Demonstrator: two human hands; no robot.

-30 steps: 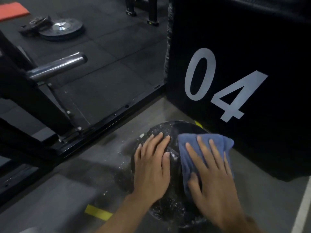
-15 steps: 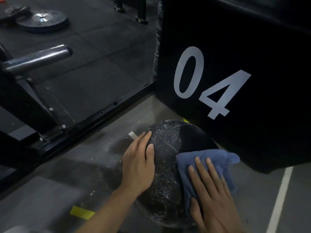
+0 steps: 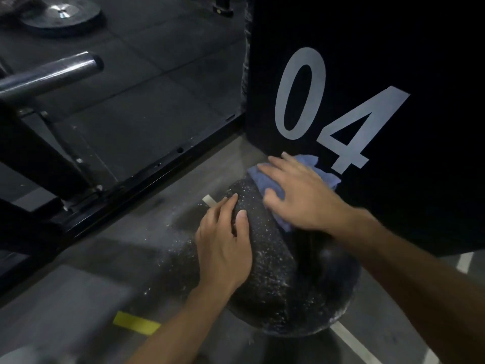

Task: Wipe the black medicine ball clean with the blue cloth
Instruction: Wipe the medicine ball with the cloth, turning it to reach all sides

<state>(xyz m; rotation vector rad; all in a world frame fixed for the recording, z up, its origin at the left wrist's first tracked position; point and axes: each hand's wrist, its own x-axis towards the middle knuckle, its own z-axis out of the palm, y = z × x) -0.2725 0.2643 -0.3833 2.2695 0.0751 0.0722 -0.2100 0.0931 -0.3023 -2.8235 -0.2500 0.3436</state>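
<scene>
The black medicine ball (image 3: 278, 271) sits on the grey floor, speckled with white dust on its left and near side. My left hand (image 3: 225, 245) rests flat against the ball's left side, fingers straight. My right hand (image 3: 299, 193) presses the blue cloth (image 3: 265, 179) onto the far top of the ball, fingers spread over it. The cloth shows beyond and beside my right hand; part of it lies hidden under the palm.
A large black box (image 3: 380, 114) marked 04 stands right behind the ball. A black rack frame (image 3: 147, 177) with a steel bar (image 3: 49, 74) runs along the left. A weight plate (image 3: 60, 14) lies far left. Yellow tape (image 3: 136, 323) and white lines mark the floor.
My right hand has swept the cloth from the near right side up over the ball to its far top. My left hand stayed on the ball's left side. The view shifted a little.
</scene>
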